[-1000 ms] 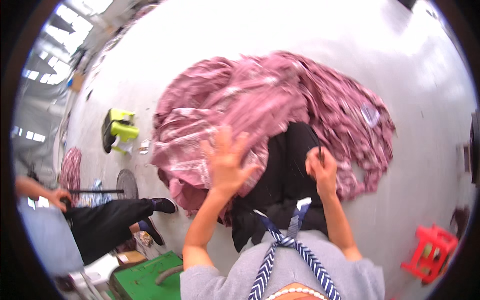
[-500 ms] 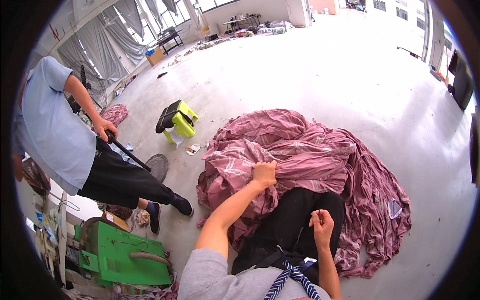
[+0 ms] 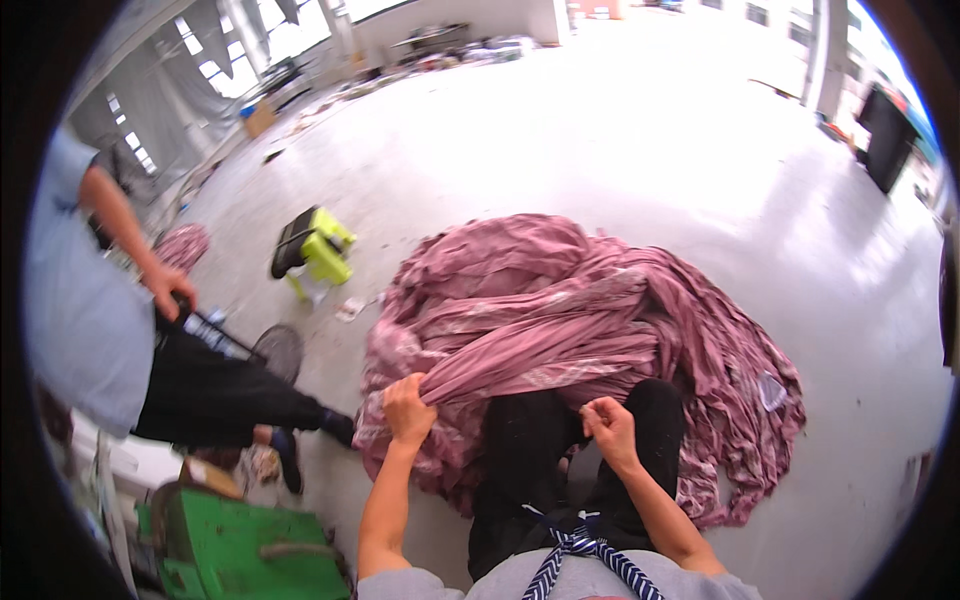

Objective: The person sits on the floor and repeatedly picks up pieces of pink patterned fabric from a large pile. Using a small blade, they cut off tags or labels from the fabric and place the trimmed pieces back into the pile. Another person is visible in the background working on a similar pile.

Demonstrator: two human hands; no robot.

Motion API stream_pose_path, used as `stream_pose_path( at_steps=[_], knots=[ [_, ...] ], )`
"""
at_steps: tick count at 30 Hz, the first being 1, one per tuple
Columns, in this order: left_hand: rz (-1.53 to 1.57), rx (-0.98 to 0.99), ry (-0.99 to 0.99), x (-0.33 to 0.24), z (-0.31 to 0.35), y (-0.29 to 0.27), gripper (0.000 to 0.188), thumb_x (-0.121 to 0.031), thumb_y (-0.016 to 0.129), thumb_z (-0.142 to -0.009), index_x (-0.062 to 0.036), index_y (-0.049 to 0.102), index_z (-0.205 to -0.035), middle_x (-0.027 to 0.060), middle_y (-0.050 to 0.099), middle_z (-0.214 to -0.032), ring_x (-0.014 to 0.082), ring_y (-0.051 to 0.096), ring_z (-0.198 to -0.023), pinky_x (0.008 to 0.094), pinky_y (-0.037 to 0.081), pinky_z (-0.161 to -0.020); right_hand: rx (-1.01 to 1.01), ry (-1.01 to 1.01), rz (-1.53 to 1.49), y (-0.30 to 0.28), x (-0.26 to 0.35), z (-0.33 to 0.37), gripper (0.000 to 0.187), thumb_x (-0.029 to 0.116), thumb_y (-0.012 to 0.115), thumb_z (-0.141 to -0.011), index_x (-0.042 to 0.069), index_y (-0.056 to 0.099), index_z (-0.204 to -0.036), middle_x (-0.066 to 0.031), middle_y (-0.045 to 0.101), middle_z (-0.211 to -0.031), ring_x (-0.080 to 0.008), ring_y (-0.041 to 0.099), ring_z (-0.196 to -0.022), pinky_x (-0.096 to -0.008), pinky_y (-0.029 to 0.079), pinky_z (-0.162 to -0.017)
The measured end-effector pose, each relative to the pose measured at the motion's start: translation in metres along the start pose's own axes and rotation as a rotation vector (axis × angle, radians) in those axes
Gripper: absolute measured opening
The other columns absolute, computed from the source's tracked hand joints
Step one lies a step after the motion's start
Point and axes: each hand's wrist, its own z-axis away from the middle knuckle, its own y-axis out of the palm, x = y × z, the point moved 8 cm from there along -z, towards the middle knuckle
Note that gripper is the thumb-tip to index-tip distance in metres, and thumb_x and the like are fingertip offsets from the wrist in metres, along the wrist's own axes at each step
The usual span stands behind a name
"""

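A big heap of dusty-pink patterned fabric (image 3: 520,300) lies on the floor in front of me, partly against my black-trousered legs. My left hand (image 3: 410,410) is closed on a gathered fold of it at the near left, and the fold stretches taut toward the upper right. Over my lap, between the knees, my right hand (image 3: 610,430) is held in a pinch, apart from the fabric. Whatever its fingertips hold, if anything, is too small to make out. A small whitish patch (image 3: 771,391) shows on the heap's right side.
On the left stands a co-worker (image 3: 100,300) in a light blue shirt, one hand on a dark handle. A green machine cover (image 3: 245,545) sits at the lower left. Beyond the heap is a lime-green stool (image 3: 326,250) with a black pad. A dark bin (image 3: 887,140) stands far right.
My left hand has moved left and nearer to me, pulling the fabric fold with it. My right hand has shifted slightly left and up. The view has turned a little to the right.
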Motion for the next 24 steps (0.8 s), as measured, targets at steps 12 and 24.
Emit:
stream_pose_path(
  at_steps=[12,24],
  knots=[
    [-0.001,0.035,-0.132,0.083,-0.016,0.181,0.032,-0.013,0.055,-0.074,-0.0095,0.055,-0.106,0.0098,0.059,-0.094,0.0307,0.056,-0.092,0.0429,0.039,-0.08,-0.456,-0.143,0.362,-0.078,0.055,0.008,0.007,0.005,0.06,-0.088,0.0,0.058,-0.085,0.0015,0.055,-0.063,-0.0029,0.05,-0.056,-0.0186,0.038,-0.051],
    [0.042,-0.117,-0.039,0.098,0.001,0.196,0.04,-0.032,0.055,-0.073,-0.0094,0.055,-0.106,0.0128,0.053,-0.09,0.0338,0.051,-0.088,0.0445,0.037,-0.078,-0.808,-0.24,-0.417,-0.238,0.052,0.059,0.022,0.026,0.051,-0.095,0.006,0.057,-0.088,-0.0002,0.051,-0.058,-0.0065,0.04,-0.041,-0.02,0.028,-0.036]
  ],
)
